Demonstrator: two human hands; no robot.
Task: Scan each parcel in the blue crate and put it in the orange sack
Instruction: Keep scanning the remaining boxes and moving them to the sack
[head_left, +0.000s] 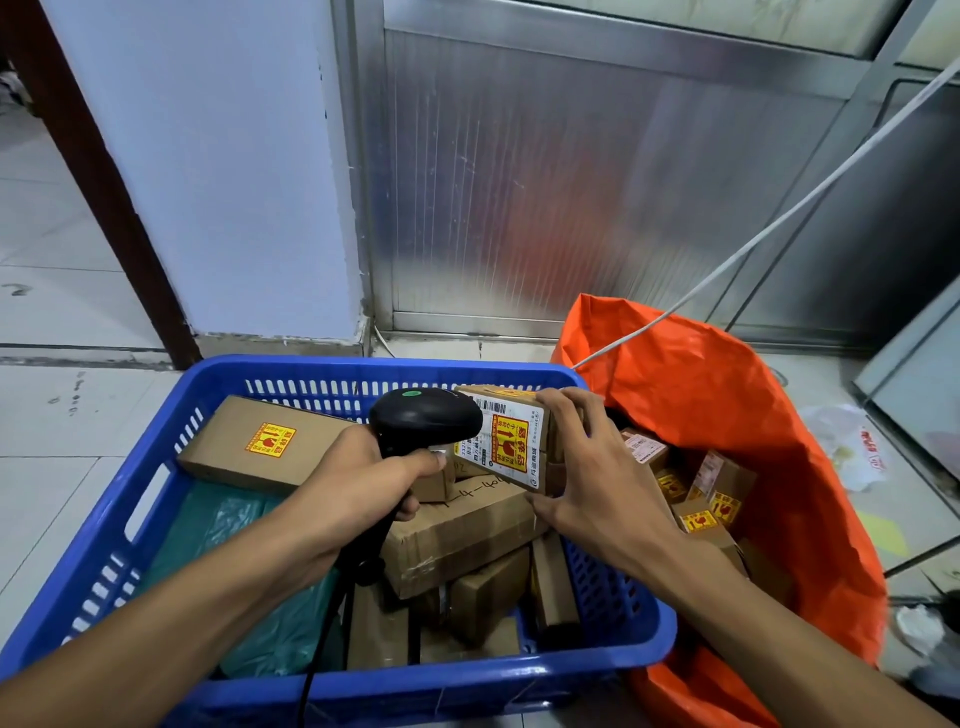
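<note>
I saw the small cardboard parcel (511, 439) held up above the right end of the blue crate (156, 499), its white shipping label and red-and-yellow fragile sticker turned toward the scanner, tilted a little on its edge; my right hand (587, 467) gripped it from the side, fingers curled over the top edge and thumb tucked under the lower one, wrist bent inward with the forearm coming up from the lower right. My left hand (363, 480) was wrapped round the handle of the black barcode scanner (423, 418), index finger lying along the front where a trigger would sit, the rounded glossy head with its green dot aimed at the label and just beside it; the scanner's cable (317, 654) hung down toward the near wall of the crate. Below the held parcel the crate, a slotted plastic bin with a cut-out grip, held more brown corrugated boxes, a long flat box (260, 447) with a fragile sticker leaning at the far left, a larger taped box (457, 530) with handwriting in the middle, and a crinkled green plastic mailer (234, 530). Touching the crate's right side stood the orange sack (727, 395), a woven shiny material with its mouth slumped open, several small stickered boxes (696, 493) lying inside
</note>
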